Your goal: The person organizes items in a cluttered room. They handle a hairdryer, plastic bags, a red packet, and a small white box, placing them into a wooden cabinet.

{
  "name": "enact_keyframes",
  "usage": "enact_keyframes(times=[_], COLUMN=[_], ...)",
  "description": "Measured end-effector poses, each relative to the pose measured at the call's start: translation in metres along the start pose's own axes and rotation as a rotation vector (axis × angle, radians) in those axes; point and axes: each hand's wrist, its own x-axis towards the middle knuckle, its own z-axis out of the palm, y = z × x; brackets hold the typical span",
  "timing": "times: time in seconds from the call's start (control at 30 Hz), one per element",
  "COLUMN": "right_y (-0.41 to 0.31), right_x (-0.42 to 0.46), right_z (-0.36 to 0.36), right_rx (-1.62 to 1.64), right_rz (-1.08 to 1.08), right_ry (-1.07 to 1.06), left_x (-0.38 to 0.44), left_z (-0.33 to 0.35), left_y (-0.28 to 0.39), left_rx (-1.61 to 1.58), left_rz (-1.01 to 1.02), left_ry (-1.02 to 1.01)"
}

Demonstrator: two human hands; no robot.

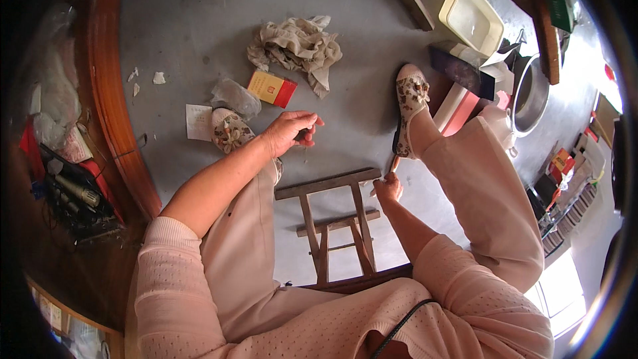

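My left hand [294,132], its fingers curled round a small dark object [301,134], is above the floor beside my flower-patterned shoe. Close to the heel of my other patterned shoe [411,90], my right hand [389,189] is closed on a narrow reddish-brown thing [395,163], which I cannot identify. A crumpled beige cloth [296,45] lies on the grey floor. Nearer to my left hand are a yellow and red box [271,89], a clear plastic bag [235,98] and a white printed paper [198,122], next to my left shoe.
Between my legs shows the wooden frame of a stool [329,184]. To the right stand a cream plastic basin [471,19], a dark box [461,70], a metal pot [531,95] and wooden furniture legs. A brown wooden edge [107,94] runs along the left, with bags and tools beyond.
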Motion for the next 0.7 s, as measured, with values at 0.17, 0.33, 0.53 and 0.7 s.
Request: enact_keyframes(times=[0.17,0.33,0.53,0.7], right_y=[-0.018,-0.107,-0.242,-0.272], right_x=[-0.004,-0.045,-0.101,-0.106], right_z=[-0.032,-0.061,-0.072,-0.075], right_rx=[0.081,0.360,0.507,0.303], right_rz=[-0.107,-0.414,-0.846,-1.131], right_ry=[-0.048,-0.105,-0.200,0.004], left_x=[-0.003,-0.002,-0.006,-0.004], left_z=[0.002,0.006,0.017,0.013], left_y=[0.005,0.007,0.023,0.039], left_rx=[-0.045,-0.107,-0.361,-0.398], left_rz=[0.059,0.096,0.104,0.183], left_ry=[-0.017,-0.111,-0.178,-0.180])
